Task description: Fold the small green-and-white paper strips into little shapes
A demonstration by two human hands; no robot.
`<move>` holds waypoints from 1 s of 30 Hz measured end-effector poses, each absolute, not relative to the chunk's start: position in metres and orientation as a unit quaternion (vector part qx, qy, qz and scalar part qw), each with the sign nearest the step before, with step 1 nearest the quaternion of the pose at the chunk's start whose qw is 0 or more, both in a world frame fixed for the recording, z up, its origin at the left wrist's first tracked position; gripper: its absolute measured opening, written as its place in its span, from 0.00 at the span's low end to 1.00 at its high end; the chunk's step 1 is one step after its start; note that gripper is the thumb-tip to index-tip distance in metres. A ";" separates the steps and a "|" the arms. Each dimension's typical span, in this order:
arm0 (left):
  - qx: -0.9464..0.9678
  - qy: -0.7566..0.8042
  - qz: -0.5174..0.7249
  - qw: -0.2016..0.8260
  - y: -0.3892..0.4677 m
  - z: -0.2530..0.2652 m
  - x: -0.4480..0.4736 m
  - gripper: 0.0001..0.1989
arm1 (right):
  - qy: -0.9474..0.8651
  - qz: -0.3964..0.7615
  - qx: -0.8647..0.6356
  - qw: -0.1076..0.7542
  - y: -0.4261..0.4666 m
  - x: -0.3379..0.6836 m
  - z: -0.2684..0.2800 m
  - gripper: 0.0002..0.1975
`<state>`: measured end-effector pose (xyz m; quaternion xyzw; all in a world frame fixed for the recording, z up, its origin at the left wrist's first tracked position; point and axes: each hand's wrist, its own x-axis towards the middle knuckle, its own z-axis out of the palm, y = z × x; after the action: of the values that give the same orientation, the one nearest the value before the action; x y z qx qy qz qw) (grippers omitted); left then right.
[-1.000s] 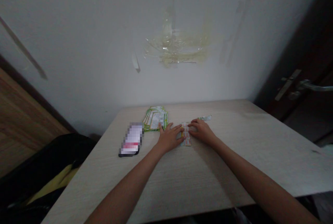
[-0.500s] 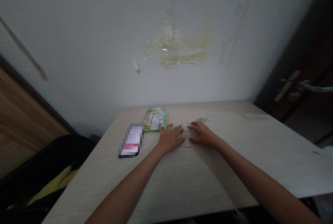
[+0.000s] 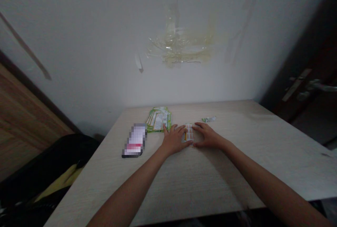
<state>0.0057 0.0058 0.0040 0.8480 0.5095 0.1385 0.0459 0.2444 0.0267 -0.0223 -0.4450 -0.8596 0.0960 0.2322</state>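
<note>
A small printed card or flat stack of cards, coloured white, orange and yellow, lies on the table between my hands. My left hand rests at its left side with the fingers spread, fingertips at the left edge and thumb by the near edge. From the right, my right hand meets it, thumb and fingers apart, with fingertips touching the right edge. Whether it is one card or several cannot be made out. Beyond my left hand lies a fanned pile of green-and-white packets, close to its outstretched finger.
A phone with a blurred screen lies left of my hands. A torn green-and-white scrap lies beyond my right hand. The wall bounds the table at the back. A dark bag is beside its left edge.
My left thumb has slid slightly right along the near edge of the printed card, and my right thumb has moved down to its near corner. The view has shifted a little.
</note>
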 end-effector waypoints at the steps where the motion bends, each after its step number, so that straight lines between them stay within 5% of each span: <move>1: 0.847 0.512 0.137 0.047 0.006 0.004 0.006 0.33 | -0.861 0.099 -0.443 0.229 0.026 0.245 -0.022 0.45; 14: 0.842 0.520 0.138 0.037 0.007 0.000 0.010 0.34 | -0.860 0.123 -0.441 0.225 0.025 0.248 -0.016 0.47; 17: 0.845 0.515 0.143 0.026 0.005 0.002 0.009 0.33 | -0.855 0.129 -0.425 0.269 0.027 0.249 -0.016 0.38; 21: 0.844 0.515 0.146 0.023 0.005 0.001 0.008 0.33 | -0.852 0.140 -0.388 0.323 0.029 0.248 -0.017 0.11; 30: 0.847 0.515 0.134 0.021 0.006 0.001 0.007 0.34 | -0.838 0.094 -0.417 0.340 0.037 0.246 -0.026 0.07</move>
<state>0.0073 0.0059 0.0008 0.8465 0.5147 0.1342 0.0215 0.2456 0.0374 -0.0263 -0.4169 -0.8376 0.0942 0.3401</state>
